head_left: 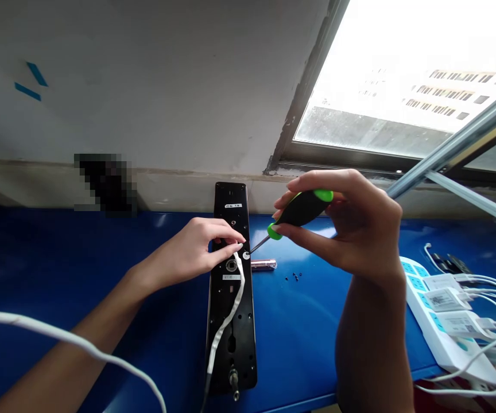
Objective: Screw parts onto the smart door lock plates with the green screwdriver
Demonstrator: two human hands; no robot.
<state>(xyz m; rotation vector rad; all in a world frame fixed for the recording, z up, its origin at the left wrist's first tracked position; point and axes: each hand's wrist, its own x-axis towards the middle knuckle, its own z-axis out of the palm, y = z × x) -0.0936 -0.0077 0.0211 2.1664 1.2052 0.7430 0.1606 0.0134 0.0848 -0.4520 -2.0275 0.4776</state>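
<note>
A long black door-lock plate (231,332) lies lengthwise on the blue table, with a white ribbon cable (231,304) running down over it. My left hand (192,249) rests its fingertips on the plate's upper part. My right hand (343,223) grips a screwdriver (302,209) with a green and black handle. Its thin shaft points down-left, and the tip sits at a small white round spot (246,256) on the plate's edge. I cannot tell whether the tip touches it. A pinkish metal cylinder (263,264) and several tiny black screws (294,276) lie just right of the plate.
A white power strip (435,321) with several plugged-in chargers and cables sits at the right of the blue table (303,327). A white cable (67,335) crosses the lower left. Behind stand a wall and a bright window (394,74), with a metal rail (458,137) at the right.
</note>
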